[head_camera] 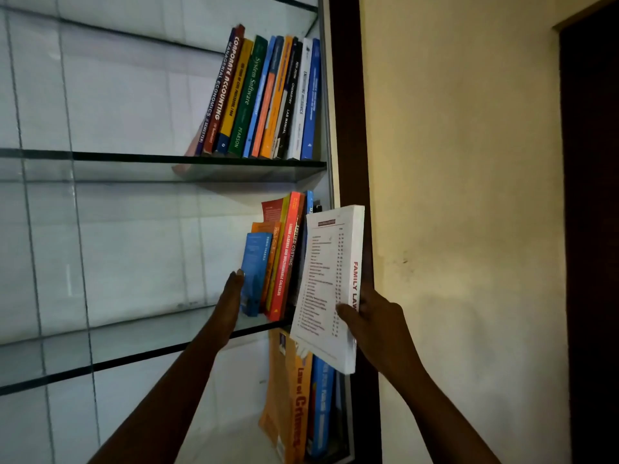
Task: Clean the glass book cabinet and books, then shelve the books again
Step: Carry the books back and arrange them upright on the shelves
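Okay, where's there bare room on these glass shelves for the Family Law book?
Left of the leaning books, both the upper shelf and middle shelf are bare to the frame's edge. The right ends are crowded beside the cabinet frame, where the Family Law book hangs.

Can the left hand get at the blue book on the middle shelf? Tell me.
Probably yes. The left hand is open, its fingertips already at the blue book, the outermost in its row, with bare glass shelf beside it.
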